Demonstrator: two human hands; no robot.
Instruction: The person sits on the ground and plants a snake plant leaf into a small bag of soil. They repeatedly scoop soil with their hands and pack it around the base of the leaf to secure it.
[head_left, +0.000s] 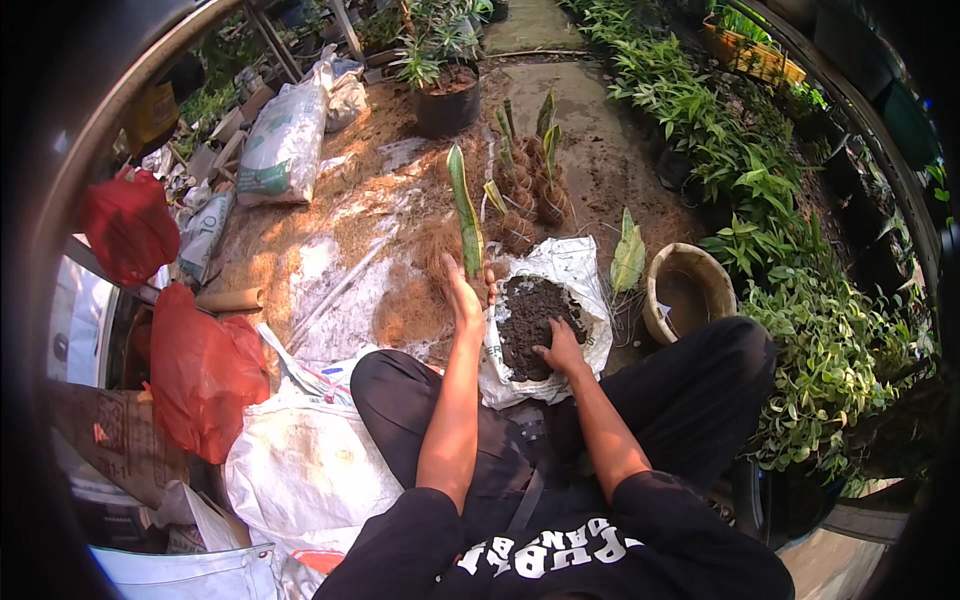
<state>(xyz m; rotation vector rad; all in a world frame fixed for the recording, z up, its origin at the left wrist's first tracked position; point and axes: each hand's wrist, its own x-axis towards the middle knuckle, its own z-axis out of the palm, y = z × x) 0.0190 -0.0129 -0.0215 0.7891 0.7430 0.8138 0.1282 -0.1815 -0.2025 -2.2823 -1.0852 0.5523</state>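
My left hand (466, 304) holds a single upright snake plant leaf (466, 214) near its lower end, the palm on one side and fingertips showing on the other. The leaf's base is hidden by the hand. Brown coir fibre (420, 311) lies just beyond and to the left of it. My right hand (565, 349) rests on dark, moist soil (529, 319) inside a white plastic sack (568, 255) with its mouth spread wide. Thumb and fingers are apart, and some fingertips are sunk in the soil.
Beyond the sack stand several snake plant cuttings with coir-wrapped, tied bases (517, 229). A loose leaf (628, 255) and a round tub (726, 281) are at right, by leafy plants (757, 195). Red plastic bags (199, 375) and a white woven sack (307, 469) lie left.
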